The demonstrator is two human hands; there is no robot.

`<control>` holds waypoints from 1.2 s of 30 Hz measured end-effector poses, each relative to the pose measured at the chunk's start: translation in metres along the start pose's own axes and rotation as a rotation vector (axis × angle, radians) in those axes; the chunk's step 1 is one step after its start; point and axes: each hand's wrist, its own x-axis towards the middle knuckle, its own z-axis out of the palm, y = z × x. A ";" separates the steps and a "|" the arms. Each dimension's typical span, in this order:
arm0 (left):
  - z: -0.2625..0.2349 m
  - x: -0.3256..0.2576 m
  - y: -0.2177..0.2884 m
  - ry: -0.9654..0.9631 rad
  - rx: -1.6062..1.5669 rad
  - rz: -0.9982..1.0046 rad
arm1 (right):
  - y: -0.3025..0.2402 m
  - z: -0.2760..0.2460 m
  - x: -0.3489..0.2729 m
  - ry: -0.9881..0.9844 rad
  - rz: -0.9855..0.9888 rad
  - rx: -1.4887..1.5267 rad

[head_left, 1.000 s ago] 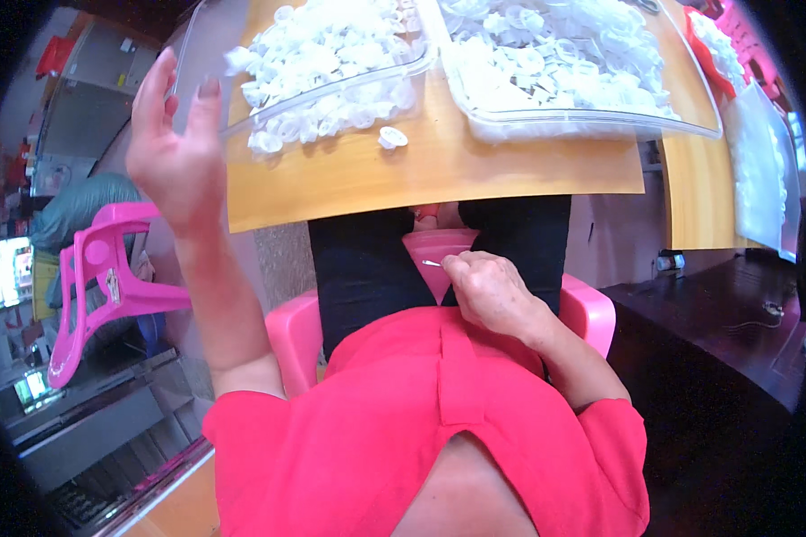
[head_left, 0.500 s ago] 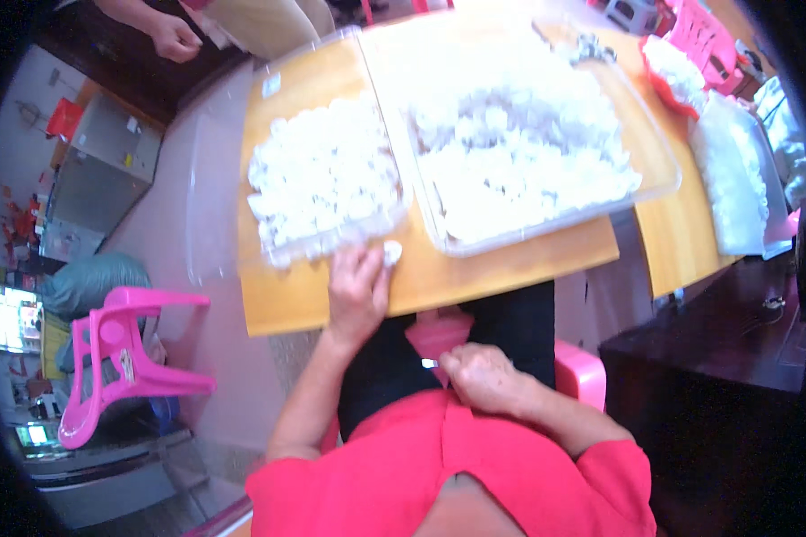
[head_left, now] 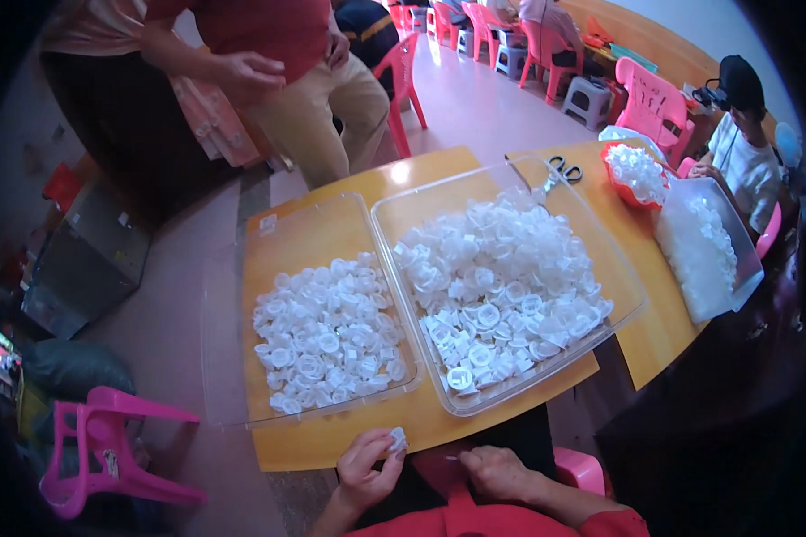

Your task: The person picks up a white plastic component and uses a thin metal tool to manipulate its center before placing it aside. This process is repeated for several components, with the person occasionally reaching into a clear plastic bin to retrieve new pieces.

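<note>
My left hand [head_left: 367,467] pinches a small white plastic piece [head_left: 398,438] between thumb and fingers, just over the near table edge. To its right, my right hand [head_left: 497,473] is closed in front of my body. A short pale tip [head_left: 452,457] sticks out from its fingers; the rest is hidden in the grip. Ahead of my left hand lies a clear shallow tray [head_left: 313,416] with a layer of small white round plastic parts [head_left: 327,336]. Beside it on the right, a second clear tray [head_left: 546,374] bears a higher heap of similar parts [head_left: 497,259].
Black-handled scissors [head_left: 560,173] lie behind the right tray. Farther right are a red bowl [head_left: 636,179] and a clear bag [head_left: 703,251] of white parts. A person [head_left: 287,80] stands beyond the table; another [head_left: 743,143] sits at right. A pink stool [head_left: 116,447] lies at left.
The view has tilted up, showing more of the room and the standing person. My left hand has drawn back from the left tray's near edge, still pinching the white piece.
</note>
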 end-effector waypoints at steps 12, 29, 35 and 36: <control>0.017 -0.016 0.007 -0.064 -0.103 -0.078 | -0.016 -0.002 -0.006 0.297 -0.011 0.530; 0.022 -0.087 0.072 -0.037 -0.225 0.005 | -0.078 -0.004 -0.042 0.222 0.138 1.029; 0.003 -0.117 0.078 -0.115 -0.642 -0.227 | -0.100 -0.003 -0.053 0.174 0.222 0.986; 0.001 -0.121 0.077 -0.122 -0.692 -0.296 | -0.102 -0.001 -0.055 0.171 0.226 0.967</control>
